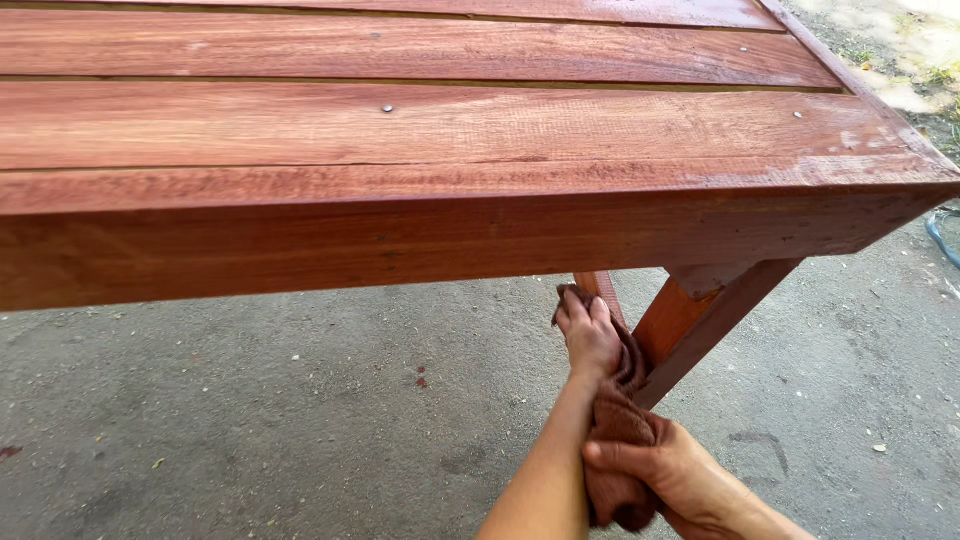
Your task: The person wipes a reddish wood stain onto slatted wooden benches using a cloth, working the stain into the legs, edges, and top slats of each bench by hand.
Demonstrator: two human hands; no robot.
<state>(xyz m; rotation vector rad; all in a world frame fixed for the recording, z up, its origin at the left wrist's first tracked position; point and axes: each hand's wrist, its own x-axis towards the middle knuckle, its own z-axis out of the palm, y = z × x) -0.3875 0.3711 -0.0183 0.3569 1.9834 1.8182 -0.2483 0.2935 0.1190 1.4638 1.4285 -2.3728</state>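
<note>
Head view, beneath a red-brown wooden table (420, 130). The left hand (588, 335) presses the upper end of a brown cloth (620, 420) against a slanted table leg (690, 325), fingers curled around cloth and wood. The right hand (680, 475) closes on the lower end of the same cloth, thumb across its front. The deep front rail (400, 245) of the table overhangs the hands and hides where the leg joins the top. Below lies grey concrete ground (250, 420) with scattered debris; a bluish hose (942, 235) shows at the right edge
</note>
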